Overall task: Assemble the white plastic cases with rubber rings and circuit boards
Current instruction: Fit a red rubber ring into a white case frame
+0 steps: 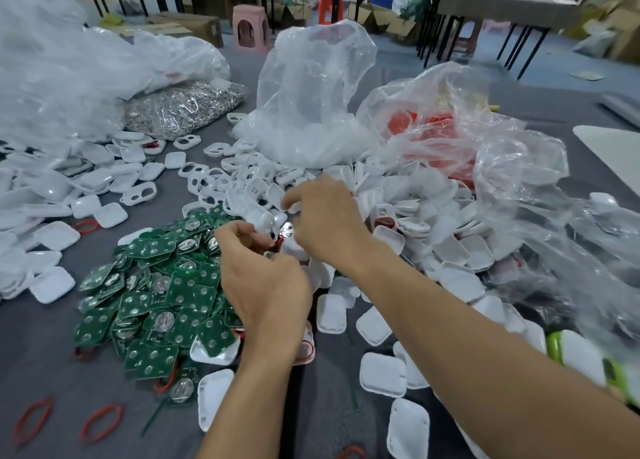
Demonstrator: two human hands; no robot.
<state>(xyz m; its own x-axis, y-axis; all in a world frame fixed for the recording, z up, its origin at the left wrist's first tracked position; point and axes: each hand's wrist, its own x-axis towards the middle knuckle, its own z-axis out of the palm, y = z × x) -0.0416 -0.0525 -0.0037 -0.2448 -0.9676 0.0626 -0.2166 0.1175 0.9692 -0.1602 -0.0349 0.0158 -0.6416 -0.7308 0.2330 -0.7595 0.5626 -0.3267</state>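
My left hand (263,285) curls its fingers round a small white plastic case (265,223) with a red rubber ring (277,244) showing at its edge. Just right of it, my right hand (329,219) hovers with bent fingers over the same piece, and a shiny metal part (286,230) shows between the hands; what the right fingers pinch is blurred. A heap of green circuit boards (156,296) lies to the left of my hands. White case halves (457,250) are piled to the right and behind.
Loose red rubber rings (102,422) lie on the grey table near the front left. Clear plastic bags (311,95) stand behind the piles, one with red parts (436,136). A bag of metal clips (183,105) lies at the back left. Finished white cases (52,188) spread on the left.
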